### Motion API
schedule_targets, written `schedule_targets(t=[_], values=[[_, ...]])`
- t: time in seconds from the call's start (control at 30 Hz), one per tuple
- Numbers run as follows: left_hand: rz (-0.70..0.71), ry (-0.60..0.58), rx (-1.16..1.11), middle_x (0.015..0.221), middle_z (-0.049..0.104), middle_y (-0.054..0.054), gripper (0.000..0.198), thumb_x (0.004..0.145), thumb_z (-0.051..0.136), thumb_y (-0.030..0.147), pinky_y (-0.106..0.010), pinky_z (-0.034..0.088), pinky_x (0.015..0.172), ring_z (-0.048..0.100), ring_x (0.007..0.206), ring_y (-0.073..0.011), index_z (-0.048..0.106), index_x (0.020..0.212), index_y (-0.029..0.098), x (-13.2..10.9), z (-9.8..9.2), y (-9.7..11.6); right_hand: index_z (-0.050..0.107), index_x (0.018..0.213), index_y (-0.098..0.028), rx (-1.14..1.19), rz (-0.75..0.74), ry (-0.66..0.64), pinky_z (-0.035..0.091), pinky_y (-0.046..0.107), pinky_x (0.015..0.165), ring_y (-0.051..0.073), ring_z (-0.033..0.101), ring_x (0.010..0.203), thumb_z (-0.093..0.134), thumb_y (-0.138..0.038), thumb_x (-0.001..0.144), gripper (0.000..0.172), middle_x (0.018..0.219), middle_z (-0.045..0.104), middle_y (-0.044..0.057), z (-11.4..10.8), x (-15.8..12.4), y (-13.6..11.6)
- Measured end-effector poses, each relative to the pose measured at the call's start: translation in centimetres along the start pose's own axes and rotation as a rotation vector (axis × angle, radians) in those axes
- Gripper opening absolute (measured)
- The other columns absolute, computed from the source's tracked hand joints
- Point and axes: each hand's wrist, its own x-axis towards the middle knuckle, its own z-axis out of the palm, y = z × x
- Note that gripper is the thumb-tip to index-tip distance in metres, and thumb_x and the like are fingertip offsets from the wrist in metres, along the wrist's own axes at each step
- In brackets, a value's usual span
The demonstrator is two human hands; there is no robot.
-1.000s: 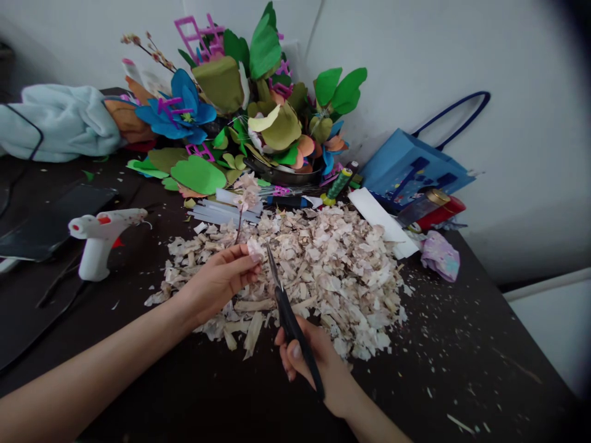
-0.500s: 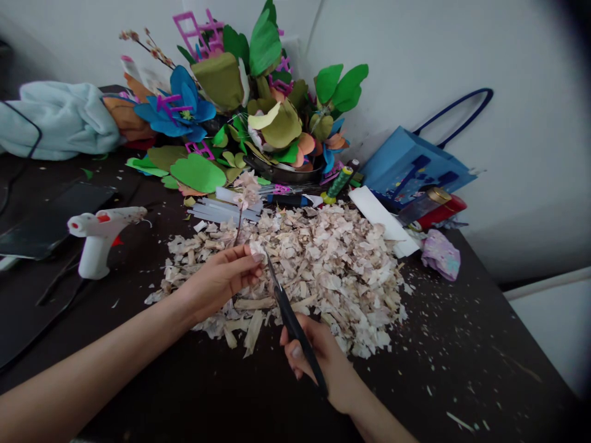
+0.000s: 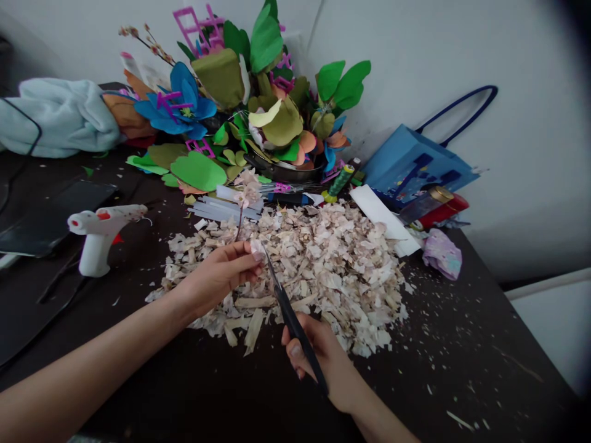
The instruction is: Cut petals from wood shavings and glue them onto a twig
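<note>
Well, left hand [image 3: 226,271]: the fingers are closed, thumb against fingertips, with a small pale piece [image 3: 257,247] pinched between them, like a scrap of petal.
Right hand [image 3: 318,354]: wrapped around the black handles of the scissors [image 3: 290,311], blades pointing up and away from the person.
Blades: the tips come right beside the pale piece; I cannot tell from where I stand whether they touch it, nor how far they are parted.
Pale piece: held up over the near-left part of a broad pile of dry scraps [image 3: 341,258] on the dark tabletop [image 3: 415,381].
Flower stem [image 3: 248,187]: a thin brown stalk with pale pink blossom, rising just beyond the left hand; its lower end is hidden, so I cannot say whether the fingers hold it too.
Step in hand: trimming the small piece, by my reading.
Next move: it would call for a steady pinch, the edge lined up between the blades, and fingertips clear of the cut.
Left side: a white glue gun [image 3: 99,234] lies well apart from the scissors.
Behind the pile: clear glue sticks [image 3: 224,209] and a blue flower [image 3: 178,111] among green leaves.
</note>
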Motion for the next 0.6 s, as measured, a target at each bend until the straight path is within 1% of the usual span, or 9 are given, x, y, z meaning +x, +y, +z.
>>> schedule_targets(t=[0.2, 0.43, 0.6], values=[[-0.009, -0.031, 0.009, 0.067, 0.062, 0.001, 0.017, 0.072, 0.079, 0.022, -0.02, 0.048, 0.06, 0.058, 0.061, -0.0085, 0.064, 0.077, 0.015, 0.2, -0.1, 0.4, 0.051, 0.076, -0.017, 0.048, 0.038, 0.002, 0.032, 0.021, 0.045, 0.008, 0.041, 0.046, 0.061, -0.067, 0.077, 0.051, 0.057, 0.045, -0.005, 0.1, -0.1, -0.3], [-0.028, -0.046, 0.016, 0.067, 0.063, 0.0, 0.021, 0.066, 0.083, 0.021, -0.02, 0.048, 0.058, 0.058, 0.059, -0.0085, 0.065, 0.072, 0.013, 0.3, -0.1, 1.2, 0.05, 0.075, -0.018, 0.111, 0.066, -0.009, 0.032, 0.021, 0.044, 0.007, 0.039, 0.045, 0.064, -0.069, 0.074, 0.053, 0.055, 0.044, -0.006, 0.3, -0.1, -0.5], [-0.039, -0.068, 0.064, 0.065, 0.063, 0.0, 0.022, 0.065, 0.084, 0.023, -0.019, 0.048, 0.058, 0.058, 0.059, -0.0085, 0.065, 0.073, 0.013, 0.3, -0.4, 1.5, 0.051, 0.076, -0.017, 0.092, 0.054, -0.013, 0.033, 0.02, 0.044, 0.007, 0.04, 0.044, 0.063, -0.068, 0.076, 0.052, 0.054, 0.043, -0.006, 0.3, -0.1, -0.4]])
